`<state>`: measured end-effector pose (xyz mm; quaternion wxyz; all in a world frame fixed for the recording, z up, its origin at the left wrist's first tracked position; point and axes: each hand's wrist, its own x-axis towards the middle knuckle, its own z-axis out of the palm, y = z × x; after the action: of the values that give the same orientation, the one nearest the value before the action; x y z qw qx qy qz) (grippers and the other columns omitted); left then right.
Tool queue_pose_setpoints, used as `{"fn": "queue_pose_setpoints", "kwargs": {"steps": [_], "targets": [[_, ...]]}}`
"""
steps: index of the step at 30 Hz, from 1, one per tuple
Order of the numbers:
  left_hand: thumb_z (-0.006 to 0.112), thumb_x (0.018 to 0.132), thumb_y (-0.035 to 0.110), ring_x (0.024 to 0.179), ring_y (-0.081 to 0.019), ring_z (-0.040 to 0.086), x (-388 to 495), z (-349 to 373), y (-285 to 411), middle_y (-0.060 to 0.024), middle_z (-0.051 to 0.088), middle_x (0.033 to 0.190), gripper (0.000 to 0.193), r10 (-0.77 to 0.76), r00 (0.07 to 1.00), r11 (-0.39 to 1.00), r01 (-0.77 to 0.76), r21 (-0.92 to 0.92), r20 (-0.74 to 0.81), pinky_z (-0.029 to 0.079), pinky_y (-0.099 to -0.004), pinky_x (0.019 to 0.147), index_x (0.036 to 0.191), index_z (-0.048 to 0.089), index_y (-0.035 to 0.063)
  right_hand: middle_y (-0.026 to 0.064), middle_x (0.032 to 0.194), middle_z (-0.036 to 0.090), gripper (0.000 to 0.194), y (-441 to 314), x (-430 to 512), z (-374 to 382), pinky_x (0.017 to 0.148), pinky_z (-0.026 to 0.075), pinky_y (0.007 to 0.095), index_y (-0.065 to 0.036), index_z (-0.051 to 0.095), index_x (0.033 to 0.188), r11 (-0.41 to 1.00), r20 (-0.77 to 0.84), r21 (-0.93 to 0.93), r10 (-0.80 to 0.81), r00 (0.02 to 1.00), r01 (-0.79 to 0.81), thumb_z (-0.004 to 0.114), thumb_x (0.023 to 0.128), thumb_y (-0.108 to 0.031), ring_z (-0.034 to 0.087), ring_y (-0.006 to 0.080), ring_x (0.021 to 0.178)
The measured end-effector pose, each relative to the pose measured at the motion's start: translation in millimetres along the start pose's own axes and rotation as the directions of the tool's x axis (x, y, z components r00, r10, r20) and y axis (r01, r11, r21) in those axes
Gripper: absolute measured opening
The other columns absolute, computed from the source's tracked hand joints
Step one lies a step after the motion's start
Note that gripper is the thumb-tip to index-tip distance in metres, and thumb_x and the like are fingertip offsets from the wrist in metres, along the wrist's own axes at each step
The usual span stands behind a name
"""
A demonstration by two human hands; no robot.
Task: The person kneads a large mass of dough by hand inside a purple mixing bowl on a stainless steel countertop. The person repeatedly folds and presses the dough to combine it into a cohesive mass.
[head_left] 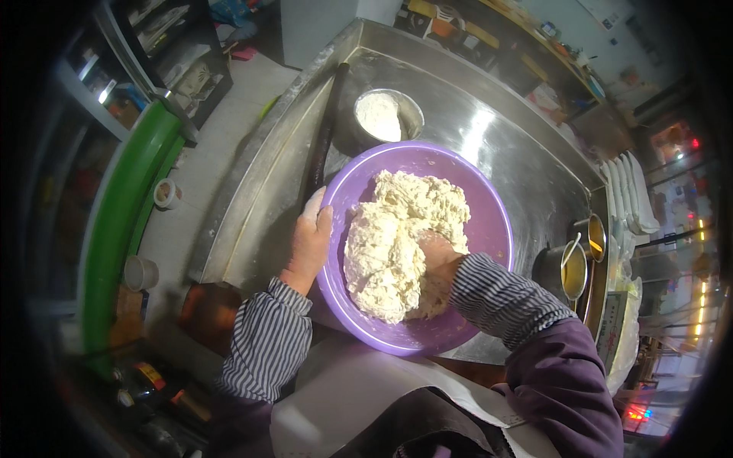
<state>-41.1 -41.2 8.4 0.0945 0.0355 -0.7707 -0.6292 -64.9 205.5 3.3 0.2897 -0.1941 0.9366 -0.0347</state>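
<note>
A large, shaggy mass of pale dough [383, 257] lies in a purple plastic basin [487, 200] before me. My left hand [312, 240] grips the basin's left rim, its thumb on top and whitened with flour. Inside the basin, my right hand [441, 255] is pushed into the right side of the dough. Its fingers are buried, so their hold cannot be seen. Just beyond the basin stands a round metal bowl [411, 111] with white flour [379, 116] in it.
The basin rests on a stainless steel worktop [532, 166] with raised edges. A long dark rolling pin [327, 131] lies along its left side. Two metal pots [564, 269] with yellowish contents stand at the right, one holding a utensil. A green-edged cabinet [123, 212] stands across the floor at left.
</note>
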Motion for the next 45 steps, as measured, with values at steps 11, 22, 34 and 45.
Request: {"fn": "queue_pose_setpoints", "kwargs": {"steps": [11, 22, 34, 45], "targets": [[0.046, 0.086, 0.018, 0.098, -0.0317, 0.056, 9, 1, -21, -0.0229, 0.058, 0.105, 0.036, 0.171, 0.98, 0.975, -0.153, 0.164, -0.099, 0.042, -0.0351, 0.085, 0.112, 0.051, -0.0061, 0.0191, 0.102, 0.058, 0.024, 8, -28, -6, 0.079, 0.048, 0.0335, 0.002, 0.059, 0.096, 0.809, -0.106, 0.554, -0.166, 0.98, 0.197, 0.048, 0.081, -0.013, 0.058, 0.0236, 0.093], [0.046, 0.086, 0.016, 0.092, -0.0296, 0.058, 10, 2, -22, -0.0209, 0.06, 0.099, 0.032, 0.155, 0.988, 0.985, -0.154, 0.078, -0.007, 0.043, -0.0342, 0.083, 0.109, 0.052, -0.0055, 0.0192, 0.103, 0.058, 0.025, -21, -131, -13, 0.079, 0.048, 0.0351, 0.003, 0.06, 0.096, 0.619, -0.297, 0.694, -0.22, 0.929, 0.368, 0.049, 0.08, -0.013, 0.058, 0.0249, 0.093], [0.047, 0.084, 0.011, 0.095, -0.0245, 0.057, 16, -6, -18, -0.0176, 0.06, 0.102, 0.032, 0.196, 0.966, 0.973, -0.213, 0.087, 0.17, 0.042, -0.0313, 0.085, 0.112, 0.05, -0.0041, 0.0194, 0.103, 0.058, 0.026, -17, -17, 2, 0.08, 0.048, 0.0369, 0.003, 0.061, 0.096, 0.989, -0.039, -0.121, -0.087, 0.995, 0.082, 0.05, 0.078, -0.013, 0.058, 0.0263, 0.093], [0.05, 0.083, 0.013, 0.09, -0.0232, 0.059, 13, 1, -22, -0.0165, 0.062, 0.096, 0.032, 0.15, 0.985, 0.986, -0.155, 0.061, 0.086, 0.044, -0.031, 0.08, 0.111, 0.052, -0.0027, 0.016, 0.103, 0.059, 0.032, 64, -64, -12, 0.082, 0.049, 0.0352, 0.0, 0.052, 0.113, 0.89, -0.101, 0.456, 0.027, 0.995, 0.023, 0.048, 0.084, -0.012, 0.058, 0.0216, 0.094]]}}
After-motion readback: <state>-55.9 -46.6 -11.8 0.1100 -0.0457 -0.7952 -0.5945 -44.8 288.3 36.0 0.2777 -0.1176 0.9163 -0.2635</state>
